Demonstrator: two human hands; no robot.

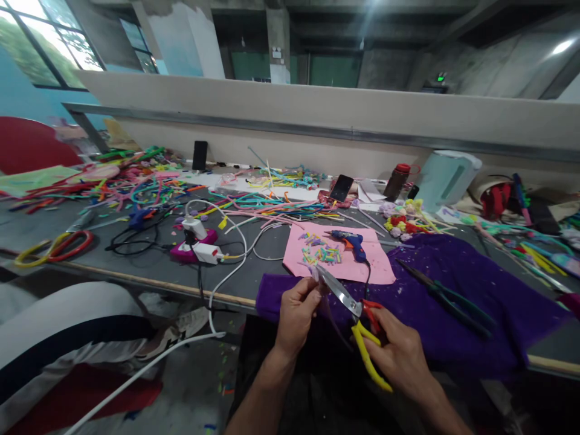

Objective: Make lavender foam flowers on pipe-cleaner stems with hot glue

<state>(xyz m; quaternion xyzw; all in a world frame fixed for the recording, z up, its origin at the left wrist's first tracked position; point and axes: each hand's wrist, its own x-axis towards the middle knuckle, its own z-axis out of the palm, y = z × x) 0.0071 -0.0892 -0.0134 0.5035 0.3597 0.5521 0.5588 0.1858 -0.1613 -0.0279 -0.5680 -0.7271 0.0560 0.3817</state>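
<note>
My right hand [401, 356] grips yellow-and-red handled scissors [357, 320], blades pointing up and left. My left hand [296, 311] pinches a small pale piece [314, 273] right at the blade tips, over the near edge of a purple cloth [475, 290]. Just beyond lies a pink sheet [294, 254] with a heap of small coloured cut pieces [322, 251] and a blue glue gun [351, 243].
Green-handled pliers [446, 296] lie on the cloth to the right. A power strip [199, 248] with cables sits left, among many coloured pipe cleaners [149, 181]. Two phones [341, 187], a bottle [396, 180] and a pale kettle-like appliance [446, 178] stand at the back. Another person's sleeve [54, 338] is at left.
</note>
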